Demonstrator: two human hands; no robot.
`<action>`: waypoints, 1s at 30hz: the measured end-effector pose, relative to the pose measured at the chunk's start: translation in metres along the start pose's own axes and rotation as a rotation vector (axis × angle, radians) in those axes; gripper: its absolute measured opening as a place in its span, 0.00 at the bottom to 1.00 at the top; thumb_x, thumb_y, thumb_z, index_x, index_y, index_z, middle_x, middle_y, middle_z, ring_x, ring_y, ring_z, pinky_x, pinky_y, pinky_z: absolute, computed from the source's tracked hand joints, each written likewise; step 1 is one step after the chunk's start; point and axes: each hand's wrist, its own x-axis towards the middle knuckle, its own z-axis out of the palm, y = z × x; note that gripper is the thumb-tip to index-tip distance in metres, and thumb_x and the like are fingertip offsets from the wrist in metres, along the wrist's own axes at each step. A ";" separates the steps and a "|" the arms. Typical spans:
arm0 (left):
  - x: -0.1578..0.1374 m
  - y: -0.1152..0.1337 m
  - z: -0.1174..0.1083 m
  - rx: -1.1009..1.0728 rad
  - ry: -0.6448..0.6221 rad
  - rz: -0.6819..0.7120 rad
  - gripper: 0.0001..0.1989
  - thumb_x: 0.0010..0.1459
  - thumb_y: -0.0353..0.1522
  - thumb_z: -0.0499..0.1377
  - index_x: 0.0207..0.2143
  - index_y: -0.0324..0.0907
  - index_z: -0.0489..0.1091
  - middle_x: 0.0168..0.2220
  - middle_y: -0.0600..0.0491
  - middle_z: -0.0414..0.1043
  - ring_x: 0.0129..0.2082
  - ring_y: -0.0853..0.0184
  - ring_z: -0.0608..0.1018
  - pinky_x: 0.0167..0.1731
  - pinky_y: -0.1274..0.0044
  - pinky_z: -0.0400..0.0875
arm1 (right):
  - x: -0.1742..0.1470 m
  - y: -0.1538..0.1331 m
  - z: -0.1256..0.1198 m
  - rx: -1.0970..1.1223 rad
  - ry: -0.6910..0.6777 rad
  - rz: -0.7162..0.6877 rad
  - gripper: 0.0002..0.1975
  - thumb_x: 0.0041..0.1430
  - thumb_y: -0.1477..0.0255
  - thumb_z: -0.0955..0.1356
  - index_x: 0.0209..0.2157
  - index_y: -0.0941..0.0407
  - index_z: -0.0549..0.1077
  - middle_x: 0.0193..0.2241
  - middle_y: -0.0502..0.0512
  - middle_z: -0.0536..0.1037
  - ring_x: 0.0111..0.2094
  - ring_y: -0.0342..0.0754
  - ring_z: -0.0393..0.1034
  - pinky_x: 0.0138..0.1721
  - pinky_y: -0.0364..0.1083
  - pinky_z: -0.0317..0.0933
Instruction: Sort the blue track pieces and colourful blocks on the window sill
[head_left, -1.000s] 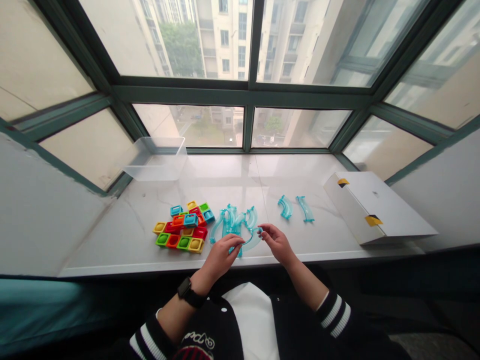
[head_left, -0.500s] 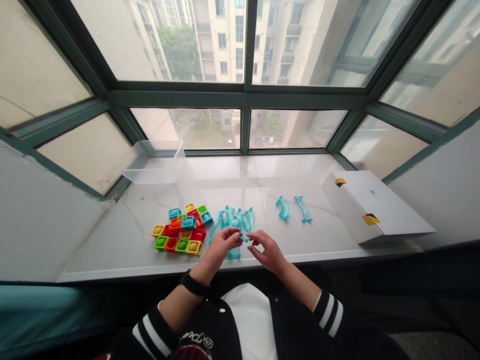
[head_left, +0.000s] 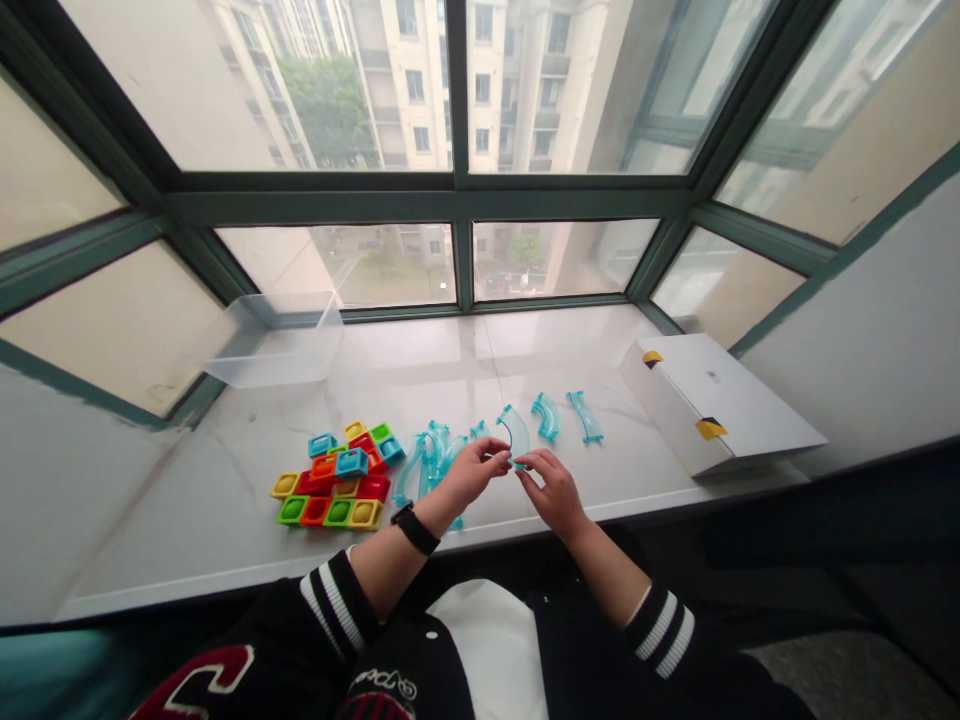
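A curved, clear blue track piece (head_left: pixel 517 430) is held by its near end between my two hands, its far end pointing toward the window. My left hand (head_left: pixel 477 472) pinches that near end from the left. From the right, my right hand (head_left: pixel 553 490) has thumb and fingertips closed on the same end. Just left of my hands lies a pile of clear blue track pieces (head_left: pixel 431 455), partly hidden behind my left hand and wrist. Beyond my right hand, a short curved track piece (head_left: pixel 547 416) and a longer track piece (head_left: pixel 585 416) lie apart on the sill.
Several coloured blocks (head_left: pixel 326 512) in red, green, yellow, orange and blue are heaped at the left. A clear plastic bin (head_left: pixel 274 370) stands behind them by the window. At the right is a white box (head_left: pixel 720 400) with yellow-black tabs. The sill's front edge (head_left: pixel 225 583) runs before me.
My hands have moved right, away from the pile, and the curved track piece now stands out between them. The whole view has shifted and tilted slightly.
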 end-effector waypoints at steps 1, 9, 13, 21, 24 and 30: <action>0.005 -0.001 0.005 0.033 -0.013 0.012 0.18 0.58 0.42 0.71 0.45 0.39 0.76 0.41 0.47 0.78 0.39 0.63 0.83 0.44 0.68 0.81 | 0.000 0.004 -0.004 -0.007 0.014 0.010 0.08 0.70 0.71 0.68 0.47 0.51 0.78 0.40 0.55 0.78 0.39 0.51 0.75 0.46 0.51 0.71; 0.036 -0.011 0.038 0.337 -0.070 0.225 0.17 0.63 0.37 0.64 0.53 0.44 0.79 0.54 0.44 0.74 0.45 0.62 0.82 0.48 0.69 0.79 | 0.007 0.038 -0.036 -0.109 0.062 0.141 0.09 0.68 0.71 0.67 0.44 0.51 0.79 0.39 0.56 0.78 0.35 0.51 0.74 0.44 0.52 0.70; 0.058 -0.017 0.051 0.326 -0.067 0.211 0.19 0.63 0.35 0.65 0.56 0.43 0.78 0.56 0.42 0.74 0.45 0.62 0.81 0.52 0.66 0.78 | 0.015 0.056 -0.045 -0.144 0.069 0.174 0.09 0.68 0.71 0.67 0.44 0.52 0.79 0.40 0.57 0.79 0.36 0.51 0.75 0.45 0.52 0.70; 0.083 -0.027 0.067 0.328 -0.026 0.170 0.26 0.61 0.31 0.64 0.62 0.41 0.73 0.63 0.40 0.71 0.49 0.59 0.81 0.57 0.63 0.76 | 0.034 0.086 -0.051 -0.175 0.039 0.195 0.08 0.67 0.71 0.67 0.42 0.53 0.80 0.40 0.56 0.79 0.34 0.50 0.74 0.44 0.51 0.70; 0.086 -0.032 0.068 0.319 -0.018 0.145 0.30 0.61 0.30 0.64 0.66 0.42 0.68 0.66 0.39 0.68 0.52 0.56 0.80 0.54 0.63 0.77 | 0.039 0.094 -0.048 -0.194 0.022 0.204 0.08 0.66 0.72 0.67 0.42 0.53 0.80 0.40 0.56 0.80 0.33 0.49 0.74 0.43 0.50 0.69; 0.093 -0.040 0.066 0.325 0.005 0.145 0.29 0.61 0.31 0.65 0.65 0.43 0.70 0.66 0.40 0.69 0.56 0.54 0.79 0.55 0.62 0.77 | 0.045 0.106 -0.041 -0.200 0.008 0.226 0.09 0.66 0.72 0.67 0.41 0.52 0.81 0.39 0.55 0.80 0.33 0.48 0.73 0.42 0.50 0.69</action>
